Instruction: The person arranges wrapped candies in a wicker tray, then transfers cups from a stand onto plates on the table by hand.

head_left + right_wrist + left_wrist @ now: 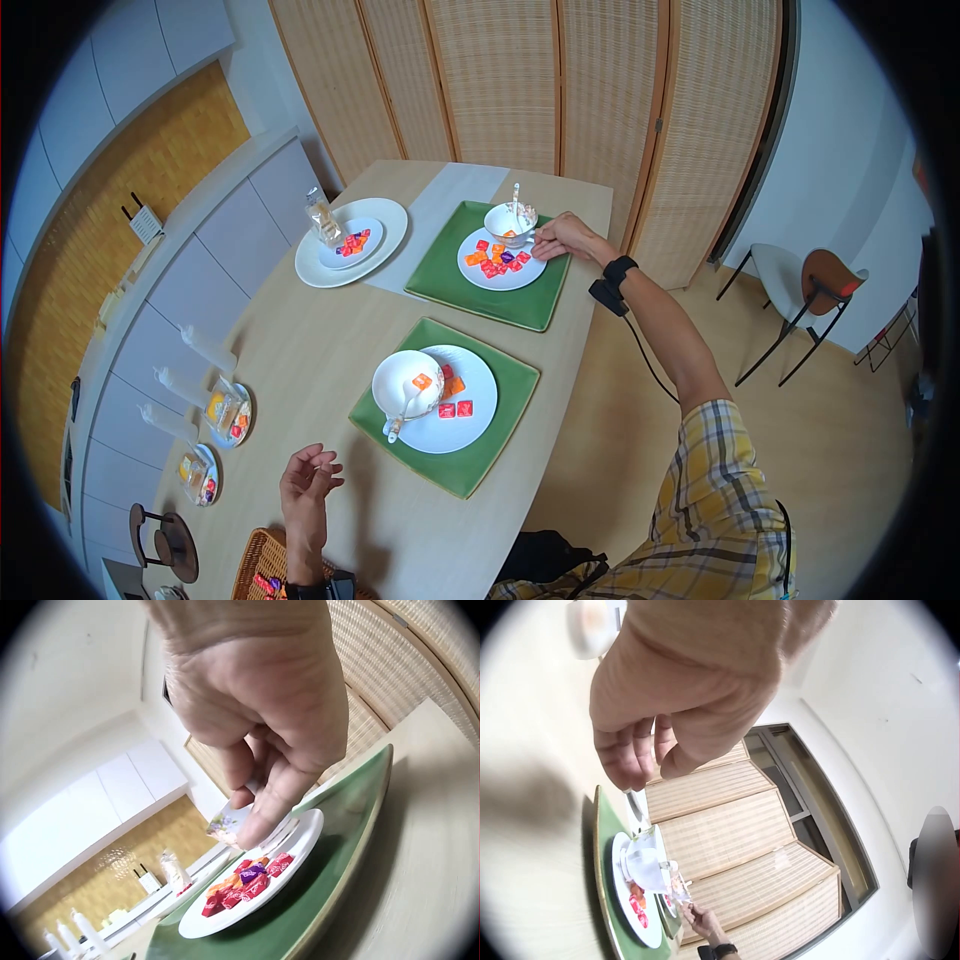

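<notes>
My right hand reaches to the far green mat, its thumb and fingers pinching the side of a white flowered cup. A spoon stands in this cup. Under and beside it, a white plate bears several red, orange and purple wrapped candies. My left hand hangs over the table, fingers loosely bent, holding nothing. Near it, a second cup with a spoon and an orange candy rests at a plate's edge.
A large white plate holds a smaller plate of candies and a clear bag at the back left. Two small dishes and white candles line the left side. A wicker basket is at the front; a folding screen stands behind.
</notes>
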{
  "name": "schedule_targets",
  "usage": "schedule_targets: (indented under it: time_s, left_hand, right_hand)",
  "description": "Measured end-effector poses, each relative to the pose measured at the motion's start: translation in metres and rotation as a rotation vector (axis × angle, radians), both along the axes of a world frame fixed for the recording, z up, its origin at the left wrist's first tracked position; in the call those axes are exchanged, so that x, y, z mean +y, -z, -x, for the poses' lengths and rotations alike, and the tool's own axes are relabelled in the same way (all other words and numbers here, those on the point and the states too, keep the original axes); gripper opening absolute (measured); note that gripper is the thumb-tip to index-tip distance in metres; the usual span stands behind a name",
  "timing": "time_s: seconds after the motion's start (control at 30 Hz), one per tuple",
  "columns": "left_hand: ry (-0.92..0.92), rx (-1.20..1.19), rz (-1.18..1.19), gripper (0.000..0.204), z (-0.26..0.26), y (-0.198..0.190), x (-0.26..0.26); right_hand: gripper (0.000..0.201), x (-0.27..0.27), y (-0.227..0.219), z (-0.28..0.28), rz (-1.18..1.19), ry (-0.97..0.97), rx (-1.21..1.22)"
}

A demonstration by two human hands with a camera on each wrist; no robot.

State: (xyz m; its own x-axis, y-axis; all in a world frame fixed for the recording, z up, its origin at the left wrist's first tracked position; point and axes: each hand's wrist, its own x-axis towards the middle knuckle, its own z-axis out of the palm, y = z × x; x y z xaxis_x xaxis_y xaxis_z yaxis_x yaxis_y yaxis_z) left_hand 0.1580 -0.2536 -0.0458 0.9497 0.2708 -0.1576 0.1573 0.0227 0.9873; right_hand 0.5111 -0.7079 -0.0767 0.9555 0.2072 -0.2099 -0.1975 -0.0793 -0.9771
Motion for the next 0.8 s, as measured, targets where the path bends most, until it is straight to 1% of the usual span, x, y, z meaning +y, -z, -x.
schedule_targets:
  time_s: [0.23, 0.6, 0.8]
  left_hand:
    - [-0.001, 0.02, 0.014, 0.025, 0.0002, 0.0051, 0.0009]
    - [-0.005, 0.024, 0.011, 0.024, 0.007, 0.005, 0.0037]
    - [-0.004, 0.032, 0.003, 0.023, 0.0045, 0.0055, 0.0009]
  right_hand:
    - [0.022, -0.0043, 0.004, -0.006, 0.029, -0.018, 0.007]
    - [0.021, -0.0037, 0.0028, 0.0016, 0.053, -0.047, 0.028]
    - [0.021, -0.0038, 0.0081, -0.003, 0.056, -0.107, 0.017]
